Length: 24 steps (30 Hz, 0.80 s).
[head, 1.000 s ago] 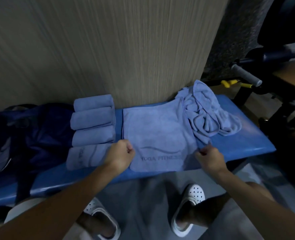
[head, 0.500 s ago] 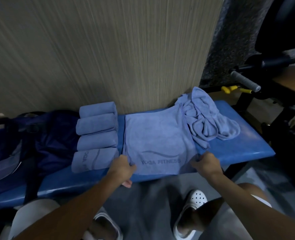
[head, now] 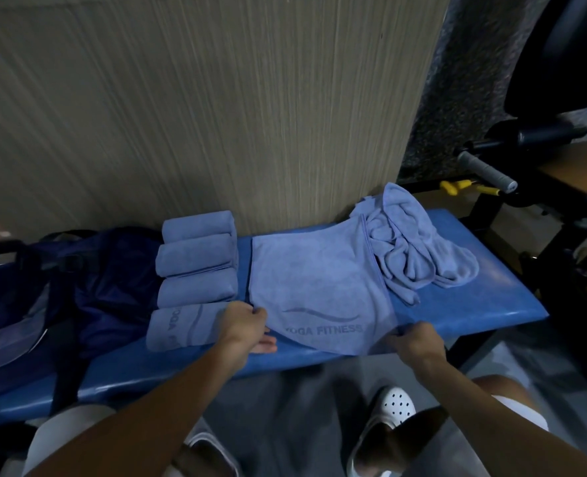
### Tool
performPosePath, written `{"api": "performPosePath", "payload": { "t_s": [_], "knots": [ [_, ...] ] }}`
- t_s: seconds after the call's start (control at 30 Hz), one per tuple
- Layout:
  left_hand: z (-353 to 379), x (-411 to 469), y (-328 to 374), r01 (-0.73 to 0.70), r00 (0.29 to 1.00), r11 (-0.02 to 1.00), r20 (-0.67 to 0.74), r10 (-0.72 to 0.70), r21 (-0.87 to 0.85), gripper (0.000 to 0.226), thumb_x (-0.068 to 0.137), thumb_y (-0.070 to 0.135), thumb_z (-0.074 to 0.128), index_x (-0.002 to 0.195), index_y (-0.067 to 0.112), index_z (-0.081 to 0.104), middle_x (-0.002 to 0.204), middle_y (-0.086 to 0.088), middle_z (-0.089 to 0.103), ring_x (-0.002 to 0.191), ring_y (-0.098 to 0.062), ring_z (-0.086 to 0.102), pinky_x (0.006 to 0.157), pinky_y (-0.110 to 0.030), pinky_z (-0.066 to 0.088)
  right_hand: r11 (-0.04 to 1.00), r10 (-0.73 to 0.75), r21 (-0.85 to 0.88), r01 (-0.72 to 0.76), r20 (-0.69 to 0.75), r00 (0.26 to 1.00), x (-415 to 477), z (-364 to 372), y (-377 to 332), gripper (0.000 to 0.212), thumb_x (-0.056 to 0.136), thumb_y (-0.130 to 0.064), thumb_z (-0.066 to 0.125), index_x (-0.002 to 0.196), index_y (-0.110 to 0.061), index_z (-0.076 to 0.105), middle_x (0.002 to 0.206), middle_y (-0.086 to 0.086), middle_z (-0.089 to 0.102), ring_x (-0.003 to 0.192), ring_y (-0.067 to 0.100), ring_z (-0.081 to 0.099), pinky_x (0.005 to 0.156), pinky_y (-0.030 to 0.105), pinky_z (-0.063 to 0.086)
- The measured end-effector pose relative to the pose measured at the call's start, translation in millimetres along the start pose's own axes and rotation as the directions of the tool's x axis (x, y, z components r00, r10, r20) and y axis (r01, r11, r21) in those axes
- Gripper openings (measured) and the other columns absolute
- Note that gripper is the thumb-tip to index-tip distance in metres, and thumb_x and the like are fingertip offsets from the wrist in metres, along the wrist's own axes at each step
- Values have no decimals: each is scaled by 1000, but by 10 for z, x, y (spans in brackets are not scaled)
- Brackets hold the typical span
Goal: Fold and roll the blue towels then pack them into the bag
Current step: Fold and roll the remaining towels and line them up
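A folded blue towel printed "YOGA FITNESS" lies flat on the blue bench. My left hand grips its near left corner. At the near right corner, my right hand pinches the towel's edge. Several rolled blue towels lie in a row to the left of it. A crumpled pile of blue towels sits to its right, partly on it. The dark blue bag rests at the bench's left end.
A ribbed beige wall rises right behind the bench. Black gym equipment with a grey handle stands at the right. My legs and white shoes are below the bench's front edge.
Both hands have slid toward me along the towel's sides to its near corners. The near edge now sits at the bench's front edge.
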State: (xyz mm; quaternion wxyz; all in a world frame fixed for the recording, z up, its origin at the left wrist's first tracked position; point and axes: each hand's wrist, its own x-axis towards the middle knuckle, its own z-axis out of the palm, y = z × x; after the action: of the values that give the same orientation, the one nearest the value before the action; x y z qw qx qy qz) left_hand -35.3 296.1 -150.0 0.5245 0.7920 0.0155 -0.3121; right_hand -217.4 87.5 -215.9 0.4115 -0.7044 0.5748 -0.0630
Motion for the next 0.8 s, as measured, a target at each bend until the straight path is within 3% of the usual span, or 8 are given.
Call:
{"api": "performPosePath", "payload": {
  "t_s": [0.13, 0.23, 0.33, 0.43, 0.53, 0.67, 0.73, 0.8],
  "knots": [
    [-13, 41, 105, 33, 999, 994, 7, -32, -101, 17, 101, 11, 47, 91, -2, 52, 82, -19, 59, 69, -32, 63, 43, -34, 57, 976, 131, 173, -133, 21, 991, 48, -61, -77, 21, 77, -12, 73, 81, 1, 57, 82, 18, 60, 76, 31, 60, 61, 33, 43],
    [-48, 148, 230, 80, 996, 987, 40, -75, -139, 17, 98, 7, 49, 111, -4, 52, 93, -21, 62, 77, -33, 65, 47, -35, 58, 926, 160, 321, -198, 141, 977, 87, -190, -275, 23, 75, 7, 68, 64, -1, 49, 60, 14, 54, 51, 21, 51, 49, 27, 40],
    [-85, 269, 491, -73, 997, 974, -31, 68, -215, 13, 95, 4, 54, 105, -2, 60, 106, -22, 66, 90, -34, 68, 61, -35, 60, 844, -60, 536, -26, 142, 988, 81, -378, -655, 26, 77, 15, 62, 62, -4, 53, 48, 7, 48, 43, 17, 46, 37, 20, 37],
    [-91, 325, 643, -355, 933, 901, -149, 326, -251, 19, 97, 12, 57, 83, -1, 62, 87, -19, 64, 86, -26, 66, 76, -36, 60, 671, -283, 701, 242, -59, 957, 80, -504, -980, 26, 91, 1, 54, 68, -11, 50, 63, 6, 50, 57, 16, 48, 52, 25, 45],
    [-86, 378, 327, -324, 929, 946, -194, 316, -10, 28, 81, 25, 70, 63, 7, 57, 67, -11, 52, 68, -22, 55, 67, -40, 53, 806, -233, 537, 249, -99, 967, 133, -397, -891, 33, 84, -2, 58, 56, -12, 44, 50, 2, 43, 44, 9, 39, 44, 19, 37],
    [-29, 390, -49, -232, 930, 886, -175, 322, 401, 41, 80, 13, 63, 46, 12, 42, 50, -8, 33, 52, -20, 39, 53, -30, 30, 979, -124, 158, 128, -32, 992, 221, -150, -530, 46, 75, -3, 63, 36, -14, 42, 47, 8, 42, 51, 21, 42, 54, 34, 38],
    [22, 373, -63, -218, 931, 824, -141, 336, 524, 41, 83, 13, 60, 47, 9, 41, 47, -8, 37, 53, -26, 46, 53, -30, 32, 989, -145, 0, 145, -22, 989, 228, -81, -404, 41, 81, -6, 63, 44, -14, 46, 51, 7, 43, 55, 23, 45, 54, 31, 32],
    [73, 355, -7, -205, 940, 800, -114, 321, 563, 39, 85, 12, 59, 50, 9, 43, 57, -14, 54, 69, -34, 61, 57, -34, 41, 984, -173, -59, 171, -37, 984, 207, -57, -346, 30, 85, -16, 64, 55, -12, 58, 63, 11, 57, 69, 29, 56, 60, 31, 39]
  ]
}}
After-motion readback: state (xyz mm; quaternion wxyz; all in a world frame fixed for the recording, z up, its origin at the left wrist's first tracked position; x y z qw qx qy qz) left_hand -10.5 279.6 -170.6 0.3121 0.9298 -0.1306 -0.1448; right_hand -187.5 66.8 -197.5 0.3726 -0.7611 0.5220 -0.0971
